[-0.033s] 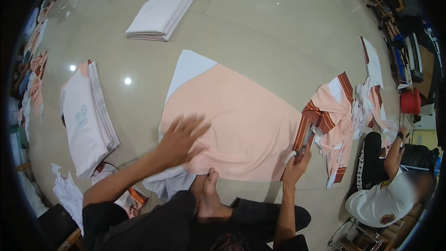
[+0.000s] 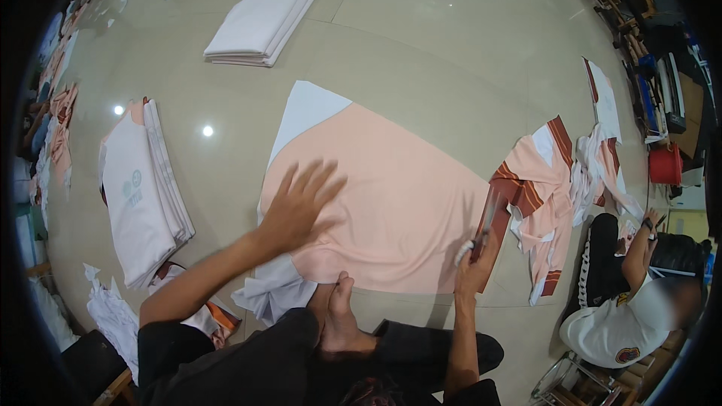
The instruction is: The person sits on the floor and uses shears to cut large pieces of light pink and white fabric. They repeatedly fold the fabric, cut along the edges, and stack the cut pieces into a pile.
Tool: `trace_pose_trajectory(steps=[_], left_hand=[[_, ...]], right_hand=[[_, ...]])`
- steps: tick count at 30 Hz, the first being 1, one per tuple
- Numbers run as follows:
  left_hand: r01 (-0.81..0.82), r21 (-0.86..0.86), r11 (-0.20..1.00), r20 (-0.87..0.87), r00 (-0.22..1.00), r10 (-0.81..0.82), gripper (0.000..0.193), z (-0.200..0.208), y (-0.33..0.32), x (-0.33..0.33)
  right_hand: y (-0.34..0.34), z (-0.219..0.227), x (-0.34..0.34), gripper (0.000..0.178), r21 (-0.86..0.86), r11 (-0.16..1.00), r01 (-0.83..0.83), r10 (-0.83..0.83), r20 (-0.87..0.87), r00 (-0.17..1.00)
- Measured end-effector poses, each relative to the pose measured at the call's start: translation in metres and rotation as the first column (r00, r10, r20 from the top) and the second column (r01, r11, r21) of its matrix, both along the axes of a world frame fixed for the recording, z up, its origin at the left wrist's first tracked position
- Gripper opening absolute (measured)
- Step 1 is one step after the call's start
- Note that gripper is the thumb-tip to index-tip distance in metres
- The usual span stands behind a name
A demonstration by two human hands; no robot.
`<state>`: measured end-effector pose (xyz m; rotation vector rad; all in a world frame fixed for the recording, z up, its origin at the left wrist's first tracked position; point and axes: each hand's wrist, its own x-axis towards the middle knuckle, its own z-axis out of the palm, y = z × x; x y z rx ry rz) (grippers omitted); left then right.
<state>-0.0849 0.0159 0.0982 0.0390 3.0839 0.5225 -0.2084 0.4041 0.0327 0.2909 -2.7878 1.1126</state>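
Observation:
A large peach cloth panel point(image 2: 391, 195) with a white corner lies spread on the floor before me. Above its left part my left hand point(image 2: 295, 207) is held with fingers spread, slightly blurred; whether it touches the cloth I cannot tell. At the panel's right edge my right hand point(image 2: 474, 269) grips a pair of scissors point(image 2: 492, 214), blades pointing away from me and smeared by motion. Beside the scissors runs a brown strip point(image 2: 492, 259). Just right of it lies a crumpled heap of peach, white and brown striped cloth pieces point(image 2: 543, 203). My bare foot point(image 2: 342, 319) rests at the panel's near edge.
Folded white cloth stacks lie at the left point(image 2: 143, 188) and far side point(image 2: 263, 19). White scraps point(image 2: 113, 312) are at the lower left. Another person point(image 2: 624, 323) sits on the right, near more cloth pieces point(image 2: 598, 169) and a red bucket point(image 2: 665, 164).
My left hand has moved a little away from me, its fingers more upright. My right hand has shifted slightly left and nearer, the scissors turning, and the brown strip lies differently beside it.

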Motion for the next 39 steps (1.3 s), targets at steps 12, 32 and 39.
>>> trace_pose_trajectory(steps=[12, 32, 39], left_hand=[[-0.301, 0.190, 0.935, -0.183, 0.924, 0.335, 0.080, -0.084, -0.109, -0.276], [-0.753, 0.214, 0.623, 0.271, 0.658, 0.702, 0.113, -0.104, 0.057, 0.017], [-0.623, 0.370, 0.690, -0.002, 0.742, 0.671, 0.097, -0.061, 0.056, 0.020]], right_hand=[[-0.042, -0.021, -0.304, 0.062, 0.379, 0.888, -0.260, 0.331, -0.135, 0.934], [-0.034, -0.010, -0.136, 0.061, 0.197, 0.972, -0.130, 0.146, -0.070, 0.987], [-0.007, -0.001, -0.040, 0.061, -0.091, 0.994, -0.053, 0.062, 0.107, 0.992]])
